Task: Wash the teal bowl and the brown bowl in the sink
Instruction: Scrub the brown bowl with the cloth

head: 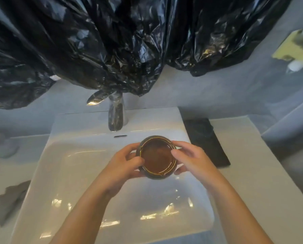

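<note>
White sink (pixel 46 182) under a tap (pixel 115 117), black plastic (pixel 112 41) behind. Both hands hold the brown bowl (pixel 157 156) above the basin: left hand (pixel 124 164) fingers curl round its rim, right hand (pixel 191 155) pinches the other side. No teal bowl visible. Risk: wet glaze slips, bowl chips on sink.

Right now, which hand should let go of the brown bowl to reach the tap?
Left, likely. The tap stands behind-left of the brown bowl, nearer the left hand; the right hand would have to cross the bowl.
</note>
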A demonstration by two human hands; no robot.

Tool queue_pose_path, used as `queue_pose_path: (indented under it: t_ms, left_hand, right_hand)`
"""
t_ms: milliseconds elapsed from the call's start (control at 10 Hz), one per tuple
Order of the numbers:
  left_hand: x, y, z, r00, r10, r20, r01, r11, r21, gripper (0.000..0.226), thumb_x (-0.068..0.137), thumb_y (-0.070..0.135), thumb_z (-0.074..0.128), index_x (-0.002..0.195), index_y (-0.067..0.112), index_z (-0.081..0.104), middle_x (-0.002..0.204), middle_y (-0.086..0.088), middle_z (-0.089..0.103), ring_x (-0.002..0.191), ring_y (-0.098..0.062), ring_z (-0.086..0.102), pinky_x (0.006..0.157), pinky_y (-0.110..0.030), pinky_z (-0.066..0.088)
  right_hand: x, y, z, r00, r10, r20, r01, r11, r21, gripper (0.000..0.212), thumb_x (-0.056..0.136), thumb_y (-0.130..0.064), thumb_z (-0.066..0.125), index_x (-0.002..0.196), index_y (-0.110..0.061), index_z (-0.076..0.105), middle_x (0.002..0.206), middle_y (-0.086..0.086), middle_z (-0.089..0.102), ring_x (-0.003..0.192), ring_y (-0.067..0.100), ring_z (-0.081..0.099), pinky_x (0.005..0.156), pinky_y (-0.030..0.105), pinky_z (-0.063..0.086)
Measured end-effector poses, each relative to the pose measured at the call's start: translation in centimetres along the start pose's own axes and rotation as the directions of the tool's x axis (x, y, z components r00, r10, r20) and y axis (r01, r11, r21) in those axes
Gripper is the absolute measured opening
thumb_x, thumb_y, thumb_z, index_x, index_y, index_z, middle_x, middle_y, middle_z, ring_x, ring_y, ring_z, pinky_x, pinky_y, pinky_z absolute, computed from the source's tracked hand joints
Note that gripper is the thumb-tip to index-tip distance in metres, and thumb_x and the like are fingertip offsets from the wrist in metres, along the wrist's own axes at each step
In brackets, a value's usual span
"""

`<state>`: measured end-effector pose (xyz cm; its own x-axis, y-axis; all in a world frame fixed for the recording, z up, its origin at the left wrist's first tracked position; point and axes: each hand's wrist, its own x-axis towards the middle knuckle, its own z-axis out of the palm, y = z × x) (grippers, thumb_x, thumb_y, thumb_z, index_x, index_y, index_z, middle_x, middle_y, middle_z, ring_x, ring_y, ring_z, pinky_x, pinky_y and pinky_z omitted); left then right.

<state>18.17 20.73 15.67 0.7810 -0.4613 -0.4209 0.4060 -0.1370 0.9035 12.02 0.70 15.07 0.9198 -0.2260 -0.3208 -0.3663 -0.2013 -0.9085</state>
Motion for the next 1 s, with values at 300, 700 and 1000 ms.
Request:
queue_pose_path:
  t_ms: [300,700,1000]
  left_hand:
    - [8.3,-2.4,12.3,0.987,0.123,-0.107,-0.071,0.916,0.395,0.039,0.093,0.031,0.059,0.131,0.025,0.053,0.131,0.007,0.058,0.111,-0.009,0.058,0.092,-0.024,0.047]
    - [9.3,-6.5,15.6,0.968,0.206,-0.143,-0.022,0.638,0.770,0.059,0.086,0.040,0.065,0.140,0.034,0.041,0.148,0.012,0.040,0.133,-0.010,0.042,0.108,-0.027,0.035]
    - [9.5,-6.6,16.0,0.961,0.216,-0.173,0.013,0.588,0.809,0.060,0.088,0.040,0.064,0.141,0.033,0.038,0.149,0.012,0.039,0.134,-0.010,0.041,0.108,-0.026,0.034]
  right_hand:
    - [3.2,6.1,-13.2,0.966,0.163,-0.198,-0.125,0.973,0.194,0.021,0.092,-0.007,0.064,0.110,-0.014,0.072,0.080,-0.002,0.078,0.071,0.013,0.074,0.062,0.030,0.061]
    - [9.6,15.6,-14.4,0.912,0.346,-0.219,-0.318,0.936,0.154,0.034,0.089,-0.014,0.067,0.123,-0.010,0.069,0.111,0.009,0.071,0.072,0.019,0.071,0.055,0.023,0.059]
    - [11.6,17.2,-13.7,0.903,0.386,-0.188,-0.362,0.920,0.148,0.041,0.090,-0.015,0.067,0.130,-0.007,0.064,0.123,0.011,0.066,0.084,0.025,0.068,0.048,0.020,0.056]
